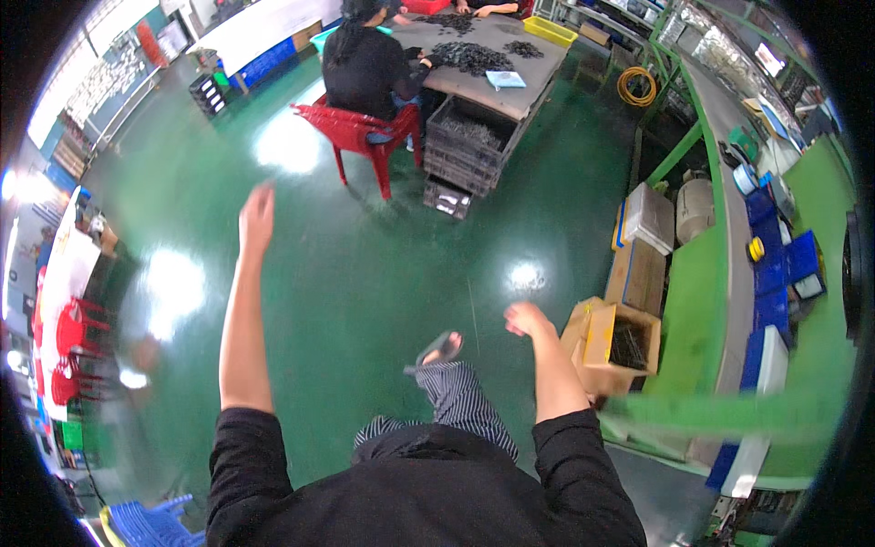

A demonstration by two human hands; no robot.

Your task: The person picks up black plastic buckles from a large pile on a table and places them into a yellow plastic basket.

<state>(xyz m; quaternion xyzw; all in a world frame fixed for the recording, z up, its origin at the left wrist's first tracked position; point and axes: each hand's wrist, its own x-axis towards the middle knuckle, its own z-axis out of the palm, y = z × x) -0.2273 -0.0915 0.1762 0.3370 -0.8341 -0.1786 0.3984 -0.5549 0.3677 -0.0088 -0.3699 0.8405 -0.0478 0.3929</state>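
Black shirt, left hand above green floor, right hand near open carton beside counter, both loosely curled, blurred, cannot tell whether either grip is clenched or released

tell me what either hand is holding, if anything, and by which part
Nothing that shows: the left hand and the right hand are both in the air over the green floor, with no object visible in either.

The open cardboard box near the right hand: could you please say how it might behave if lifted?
The cardboard box may flex, since its walls look thin. The dark pieces inside could shift or spill if it tips, as no lid covers them, and probably add weight.
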